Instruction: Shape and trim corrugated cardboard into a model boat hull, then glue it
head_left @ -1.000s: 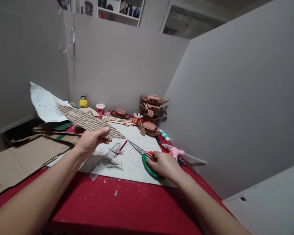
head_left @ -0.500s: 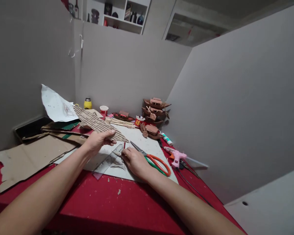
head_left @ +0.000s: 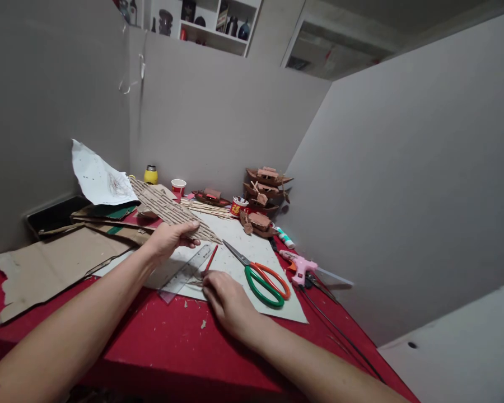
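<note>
My left hand [head_left: 172, 242] grips a strip of corrugated cardboard [head_left: 163, 208] between thumb and fingers, its ridged face up and its near end pointing right. On the pale board, my right hand [head_left: 227, 299] is closed low beside a red pencil or pen [head_left: 211, 258]. Thin brown scraps [head_left: 195, 281] lie at its fingertips; what the fingers pinch is hidden. Just left of this hand, a clear ruler [head_left: 185, 273] lies slanted over the board's front edge. Scissors [head_left: 249, 263] with one orange and one green handle rest to its right, blades nearly together.
The pale board [head_left: 283, 294] covers part of the red table [head_left: 172, 341]. Torn cardboard [head_left: 59, 260] lies left. Model boats [head_left: 260, 221], wooden sticks [head_left: 208, 209] and paper cups [head_left: 178, 187] stand behind. A pink glue gun [head_left: 300, 266] with a cable sits right, near the grey partition.
My right hand has drawn back toward me, to the scraps, uncovering more of the red pencil or pen and the scissors' green handle. My left hand still holds the cardboard strip in place.
</note>
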The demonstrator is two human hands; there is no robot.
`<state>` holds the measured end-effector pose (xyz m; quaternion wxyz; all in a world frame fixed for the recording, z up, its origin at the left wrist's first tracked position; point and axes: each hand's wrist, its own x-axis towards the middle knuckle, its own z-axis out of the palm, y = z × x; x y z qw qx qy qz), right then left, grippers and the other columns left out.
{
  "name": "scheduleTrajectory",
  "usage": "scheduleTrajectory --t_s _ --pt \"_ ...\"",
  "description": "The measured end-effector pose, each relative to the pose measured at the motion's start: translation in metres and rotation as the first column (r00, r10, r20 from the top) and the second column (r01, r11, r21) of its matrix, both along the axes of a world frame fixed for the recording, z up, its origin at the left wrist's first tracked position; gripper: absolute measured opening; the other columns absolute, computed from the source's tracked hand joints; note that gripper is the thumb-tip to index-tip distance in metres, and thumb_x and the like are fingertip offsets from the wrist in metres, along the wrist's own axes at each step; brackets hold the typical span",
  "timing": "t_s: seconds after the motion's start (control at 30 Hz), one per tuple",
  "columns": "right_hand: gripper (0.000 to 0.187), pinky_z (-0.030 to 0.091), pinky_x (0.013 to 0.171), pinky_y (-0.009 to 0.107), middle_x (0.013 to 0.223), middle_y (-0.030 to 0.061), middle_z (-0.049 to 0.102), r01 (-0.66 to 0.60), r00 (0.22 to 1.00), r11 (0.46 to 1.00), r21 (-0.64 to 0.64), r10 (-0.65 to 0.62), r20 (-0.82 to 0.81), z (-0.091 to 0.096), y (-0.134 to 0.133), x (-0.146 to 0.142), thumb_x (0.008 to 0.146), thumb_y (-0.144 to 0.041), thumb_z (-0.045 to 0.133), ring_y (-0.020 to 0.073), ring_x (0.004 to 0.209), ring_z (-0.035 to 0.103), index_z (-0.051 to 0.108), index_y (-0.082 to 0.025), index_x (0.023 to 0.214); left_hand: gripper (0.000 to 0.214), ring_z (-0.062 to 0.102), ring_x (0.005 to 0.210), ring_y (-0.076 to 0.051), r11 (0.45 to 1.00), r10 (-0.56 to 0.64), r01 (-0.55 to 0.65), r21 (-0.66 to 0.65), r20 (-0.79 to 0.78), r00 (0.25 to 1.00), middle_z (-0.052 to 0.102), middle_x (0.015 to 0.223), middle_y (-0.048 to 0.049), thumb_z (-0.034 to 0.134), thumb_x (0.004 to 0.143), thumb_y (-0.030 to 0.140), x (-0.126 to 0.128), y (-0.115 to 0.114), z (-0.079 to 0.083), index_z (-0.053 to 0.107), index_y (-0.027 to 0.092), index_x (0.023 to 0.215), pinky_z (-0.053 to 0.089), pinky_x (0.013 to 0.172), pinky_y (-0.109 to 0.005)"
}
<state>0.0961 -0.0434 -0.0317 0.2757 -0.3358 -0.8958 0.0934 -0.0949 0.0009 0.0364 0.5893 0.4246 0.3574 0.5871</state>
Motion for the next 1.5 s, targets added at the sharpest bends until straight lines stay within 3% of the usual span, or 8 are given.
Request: scheduleTrajectory --t_s 0.17,0.43,0.6,0.7,0.87,1.17,1.33,1.5 --pt "0.015 0.046 0.091 0.032 0.114 0.0097 0.064 -0.270 0.963 0.963 0.009 0.270 0.004 -0.006 -0.041 -0.008 0.090 -0.013 0.042 0.0189 0.105 0.058 0.054 -0.020 0.097 0.016 0.063 0.049 -0.014 1.000 -0.002 0.002 -0.009 -0.009 1.000 0.064 0.061 -0.0042 0.074 0.065 0.020 0.001 -0.001 0.001 0.065 0.007 0.067 0.050 0.044 -0.022" --pt "0.017 0.041 0.100 0.032 0.124 0.0096 0.061 -0.351 0.936 0.936 -0.021 0.352 0.011 -0.007 -0.052 -0.009 0.090 -0.015 0.044 0.0176 0.116 0.054 0.056 -0.018 0.102 0.016 0.063 0.048 -0.014 1.000 -0.010 0.009 -0.016 -0.020 1.000 0.065 0.061 -0.0048 0.074 0.065 0.018 0.003 -0.001 -0.003 0.064 0.007 0.068 0.049 0.044 -0.022" --pt "0.023 0.031 0.108 0.031 0.125 0.0033 0.063 -0.563 0.820 0.825 -0.050 0.566 0.092 -0.039 -0.067 -0.012 0.095 -0.027 0.044 0.0147 0.122 0.051 0.051 -0.022 0.116 0.019 0.063 0.048 -0.014 1.000 -0.013 0.012 -0.025 -0.024 1.000 0.065 0.061 -0.0059 0.076 0.064 0.020 0.003 -0.001 -0.003 0.064 0.006 0.068 0.049 0.043 -0.022" --pt "0.027 0.034 0.104 0.023 0.119 0.0034 0.066 -0.720 0.694 0.694 -0.034 0.720 0.008 -0.027 -0.069 -0.008 0.099 -0.027 0.031 0.0085 0.114 0.057 0.048 -0.022 0.119 0.019 0.063 0.049 -0.014 0.999 -0.018 0.018 -0.032 -0.027 0.999 0.065 0.062 -0.0056 0.076 0.063 0.020 0.003 -0.001 -0.003 0.065 0.006 0.069 0.049 0.044 -0.022" --pt "0.025 0.046 0.085 0.029 0.108 0.0091 0.066 -0.258 0.964 0.966 0.023 0.256 0.070 0.024 -0.029 0.000 0.093 -0.020 0.044 0.0176 0.097 0.060 0.054 -0.018 0.116 0.019 0.062 0.049 -0.013 0.999 -0.031 0.030 -0.033 -0.037 0.999 0.066 0.062 -0.0043 0.076 0.064 0.023 0.004 -0.004 -0.002 0.065 0.008 0.069 0.049 0.047 -0.022" --pt "0.016 0.042 0.068 0.027 0.084 0.0053 0.062 -0.301 0.825 0.942 0.150 0.179 0.536 0.040 0.012 -0.009 0.089 -0.011 0.045 0.0173 0.075 0.055 0.060 -0.017 0.087 0.031 0.062 0.050 -0.013 0.997 -0.081 0.081 0.005 -0.074 0.994 0.066 0.063 -0.0049 0.080 0.059 0.032 0.002 -0.007 -0.001 0.064 0.008 0.069 0.047 0.047 -0.022" --pt "0.014 0.043 0.070 0.027 0.081 0.0065 0.061 0.050 0.969 0.999 0.009 -0.051 0.242 0.048 0.060 0.013 0.078 -0.005 0.051 0.0167 0.074 0.057 0.061 -0.015 0.079 0.028 0.064 0.057 -0.013 0.993 -0.107 0.110 0.038 -0.085 0.991 0.068 0.071 -0.0072 0.075 0.065 0.033 0.000 -0.005 -0.002 0.066 0.009 0.074 0.049 0.051 -0.022" --pt "0.026 0.048 0.071 0.028 0.090 0.0094 0.062 0.170 0.985 0.983 -0.069 -0.171 -0.007 0.056 0.079 0.025 0.094 -0.024 0.035 0.0161 0.079 0.059 0.058 -0.012 0.098 0.029 0.059 0.049 -0.012 0.976 -0.195 0.209 0.068 -0.164 0.967 0.067 0.071 -0.0070 0.076 0.065 0.034 0.003 -0.012 -0.001 0.067 0.010 0.079 0.048 0.046 -0.023"
